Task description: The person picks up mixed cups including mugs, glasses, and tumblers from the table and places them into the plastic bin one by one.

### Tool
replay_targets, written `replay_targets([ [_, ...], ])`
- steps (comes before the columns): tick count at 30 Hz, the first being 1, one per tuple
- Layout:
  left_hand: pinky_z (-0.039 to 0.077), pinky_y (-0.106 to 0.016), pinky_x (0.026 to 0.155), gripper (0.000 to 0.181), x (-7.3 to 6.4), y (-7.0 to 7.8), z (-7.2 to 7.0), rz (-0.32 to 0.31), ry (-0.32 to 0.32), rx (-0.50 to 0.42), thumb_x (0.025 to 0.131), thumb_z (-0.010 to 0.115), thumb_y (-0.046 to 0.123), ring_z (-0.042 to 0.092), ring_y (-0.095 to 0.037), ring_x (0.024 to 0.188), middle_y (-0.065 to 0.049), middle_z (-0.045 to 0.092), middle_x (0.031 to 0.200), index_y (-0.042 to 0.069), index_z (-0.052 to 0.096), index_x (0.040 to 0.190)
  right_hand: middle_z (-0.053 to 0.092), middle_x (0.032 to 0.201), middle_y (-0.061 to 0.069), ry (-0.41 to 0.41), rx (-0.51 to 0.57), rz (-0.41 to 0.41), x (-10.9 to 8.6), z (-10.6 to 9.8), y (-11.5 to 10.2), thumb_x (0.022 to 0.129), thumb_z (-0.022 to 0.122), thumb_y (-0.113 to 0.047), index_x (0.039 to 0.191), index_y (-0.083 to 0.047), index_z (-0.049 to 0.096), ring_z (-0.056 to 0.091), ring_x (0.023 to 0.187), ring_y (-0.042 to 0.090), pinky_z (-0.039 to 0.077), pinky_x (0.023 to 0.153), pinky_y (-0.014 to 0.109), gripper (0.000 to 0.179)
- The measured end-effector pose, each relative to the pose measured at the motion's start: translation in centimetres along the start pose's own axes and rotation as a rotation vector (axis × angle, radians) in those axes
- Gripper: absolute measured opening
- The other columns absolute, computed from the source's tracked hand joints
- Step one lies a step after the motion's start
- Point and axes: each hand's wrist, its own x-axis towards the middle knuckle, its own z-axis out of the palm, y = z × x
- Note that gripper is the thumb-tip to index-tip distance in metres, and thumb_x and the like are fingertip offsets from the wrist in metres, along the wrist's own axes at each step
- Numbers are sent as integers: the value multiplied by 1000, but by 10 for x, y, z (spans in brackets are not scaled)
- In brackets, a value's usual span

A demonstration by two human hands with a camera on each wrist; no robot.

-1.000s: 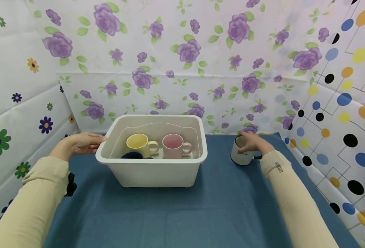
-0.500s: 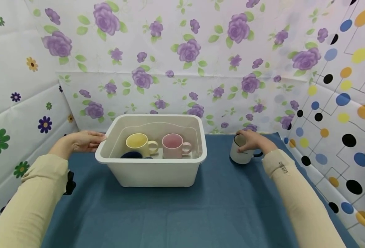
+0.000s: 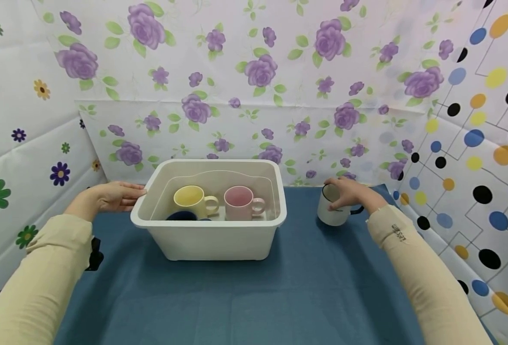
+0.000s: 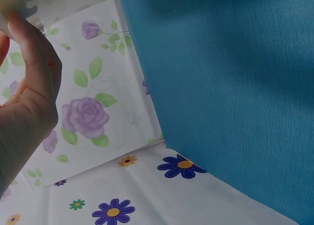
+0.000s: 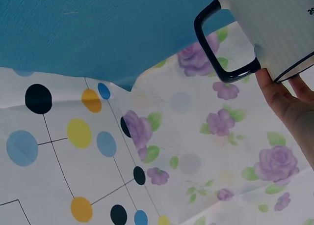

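Note:
In the head view, my right hand grips a white mug by its rim from above. The mug's dark rim and dark handle show in the right wrist view, where my fingertips press at the rim. A shadow shows below the mug, which appears just off the table. My left hand holds the left rim of a white plastic bin, its fingertips at the edge. Inside the bin stand a yellow mug and a pink mug. A dark blue item is mostly hidden behind the front wall.
A blue cloth covers the table. Floral sheeting hangs along the back, a flowered sheet on the left and a dotted sheet on the right. The bin's high walls stand left of the white mug.
The white mug, in my right hand, has shifted slightly left and up. My left hand stays on the bin's rim. The whole head view has drifted a little.

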Motion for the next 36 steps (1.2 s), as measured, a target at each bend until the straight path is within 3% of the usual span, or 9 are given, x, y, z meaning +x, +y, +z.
replay_targets([
  [18,50,-25,77,11,0,5,0,-39,-18,5,88,54,22,62,-6,79,8,65,80,24,61,81,34,129,26,-5,-24,-17,-6,-7,-7,74,69,-34,133,-8,33,42,112,40,39,85,54,74],
  [25,50,-24,75,11,-1,7,1,-24,-13,19,88,54,22,62,-5,77,9,65,79,25,61,81,38,127,25,10,-63,-73,-9,-20,-16,75,68,-34,132,-7,34,42,112,39,38,85,53,72],
  [36,50,-24,76,12,1,4,-2,-27,-15,52,89,52,22,61,-5,78,9,64,80,26,61,81,37,121,23,-19,-80,-96,-15,-36,-28,76,67,-32,133,-13,35,43,108,36,40,81,50,68],
])
